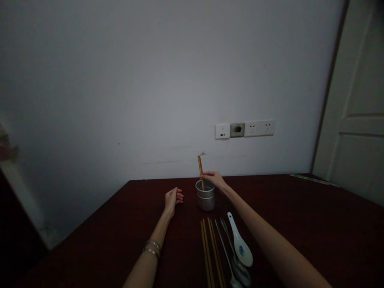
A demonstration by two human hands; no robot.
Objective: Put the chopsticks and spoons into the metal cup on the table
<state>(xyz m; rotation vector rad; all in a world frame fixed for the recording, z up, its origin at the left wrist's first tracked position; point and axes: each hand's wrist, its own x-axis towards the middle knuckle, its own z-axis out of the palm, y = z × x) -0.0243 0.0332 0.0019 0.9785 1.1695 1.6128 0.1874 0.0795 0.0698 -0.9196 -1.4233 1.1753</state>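
My right hand point(212, 177) is closed on a pair of wooden chopsticks point(200, 166), which stand nearly upright with their lower ends inside a grey metal cup point(206, 202). The cup stands on the dark red table. Left of it rests my left hand point(173, 197), fingers loosely curled and slightly apart, holding nothing and not touching the cup. In front of the cup lie several more wooden chopsticks point(212, 252) side by side. Next to them are a slim long-handled metal spoon point(223, 244), a second metal spoon point(241, 274) and a white ceramic spoon point(240, 246) with a blue mark.
The dark red table point(120, 224) reaches back to a pale wall point(168, 100). White sockets point(259, 128) and a switch plate point(222, 131) are set in the wall. A white door point(360, 120) stands on the right. A thin flat strip point(313, 180) lies at the table's back right edge.
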